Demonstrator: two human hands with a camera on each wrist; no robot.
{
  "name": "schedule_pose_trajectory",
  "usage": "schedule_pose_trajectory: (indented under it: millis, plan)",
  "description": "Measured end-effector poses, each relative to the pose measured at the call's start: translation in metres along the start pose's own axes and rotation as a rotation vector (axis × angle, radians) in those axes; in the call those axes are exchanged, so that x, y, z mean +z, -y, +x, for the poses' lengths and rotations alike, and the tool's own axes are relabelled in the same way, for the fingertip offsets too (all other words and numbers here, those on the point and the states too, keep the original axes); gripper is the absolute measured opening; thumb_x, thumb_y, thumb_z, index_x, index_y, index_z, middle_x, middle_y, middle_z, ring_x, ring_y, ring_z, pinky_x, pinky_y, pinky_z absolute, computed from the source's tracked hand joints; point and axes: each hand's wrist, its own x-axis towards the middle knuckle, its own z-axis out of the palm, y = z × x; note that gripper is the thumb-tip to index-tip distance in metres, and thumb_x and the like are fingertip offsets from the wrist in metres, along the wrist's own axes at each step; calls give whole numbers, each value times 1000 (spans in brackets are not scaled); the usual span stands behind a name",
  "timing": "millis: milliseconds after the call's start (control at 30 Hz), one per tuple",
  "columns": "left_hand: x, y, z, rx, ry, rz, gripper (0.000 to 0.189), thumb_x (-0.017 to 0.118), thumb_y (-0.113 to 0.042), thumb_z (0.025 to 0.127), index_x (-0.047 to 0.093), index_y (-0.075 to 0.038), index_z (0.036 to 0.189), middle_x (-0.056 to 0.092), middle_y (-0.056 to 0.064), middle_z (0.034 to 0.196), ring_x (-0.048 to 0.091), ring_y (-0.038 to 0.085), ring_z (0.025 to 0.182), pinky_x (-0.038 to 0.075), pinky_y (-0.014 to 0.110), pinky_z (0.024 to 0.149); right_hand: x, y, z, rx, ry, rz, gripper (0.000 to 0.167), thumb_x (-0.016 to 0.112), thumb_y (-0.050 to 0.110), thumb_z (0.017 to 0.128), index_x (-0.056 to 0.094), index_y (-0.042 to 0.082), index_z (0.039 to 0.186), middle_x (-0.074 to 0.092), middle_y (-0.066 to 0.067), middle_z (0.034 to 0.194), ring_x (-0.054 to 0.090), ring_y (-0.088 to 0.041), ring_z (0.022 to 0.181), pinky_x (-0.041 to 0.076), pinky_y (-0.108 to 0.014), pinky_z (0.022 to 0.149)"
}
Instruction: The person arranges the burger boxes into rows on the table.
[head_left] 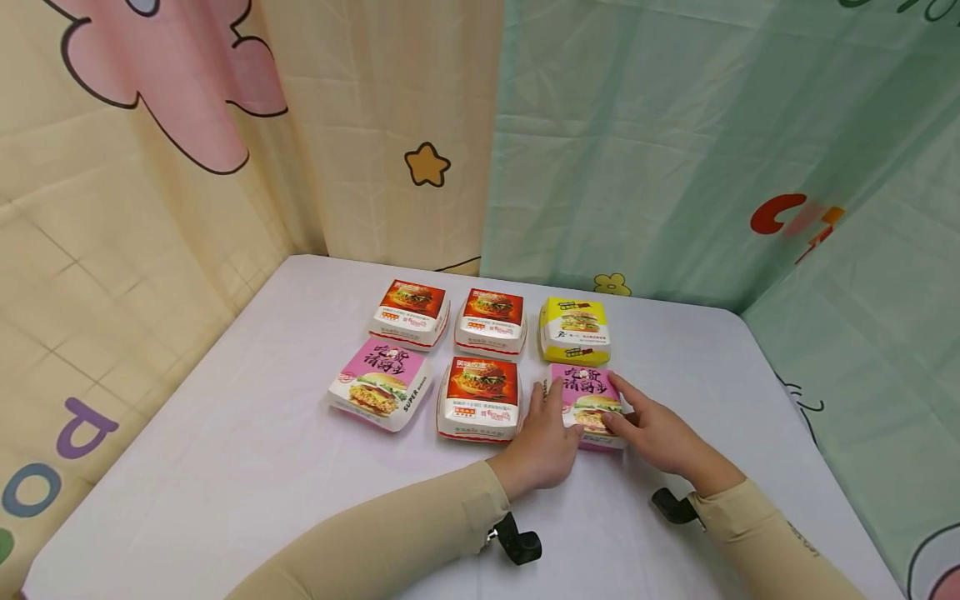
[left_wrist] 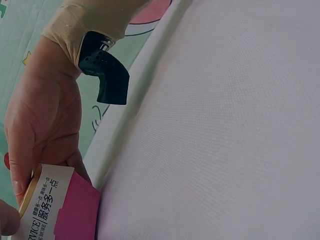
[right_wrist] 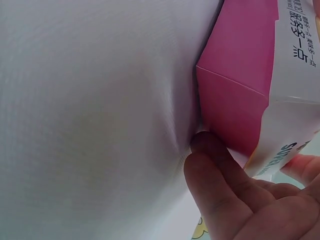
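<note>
A pink-and-white burger box (head_left: 581,387) lies on the table in the front right spot, a hand at each side. My left hand (head_left: 546,442) grips its left side, the thumb at the front edge. On the right side my right hand (head_left: 660,433) holds it, fingers along the edge and thumb near the front corner. In the right wrist view, right-hand fingertips (right_wrist: 205,145) touch the low pink edge at the table. The left wrist view shows the box's printed front (left_wrist: 47,205) with the right hand (left_wrist: 47,110) beyond it.
Left of the held box lie a red-and-white burger box (head_left: 480,398) and another pink one (head_left: 381,383). Behind are two more red-and-white boxes (head_left: 408,312) (head_left: 491,321) and a yellow one (head_left: 575,331). Printed curtains (head_left: 637,150) surround the white table (head_left: 225,467).
</note>
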Motion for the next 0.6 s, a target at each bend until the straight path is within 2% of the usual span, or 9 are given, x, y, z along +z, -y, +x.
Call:
schedule_pose_trajectory:
  millis: [600]
  plan:
    - [0,0,1,4,8,5,75,54,-30,110,12,-18,170,3,19,177,17,43,162,26,61,128,0,-1,0,9,1,12,87,58,54,104,15,18,171,51,-29,155,63,-43,127,59,-57,98]
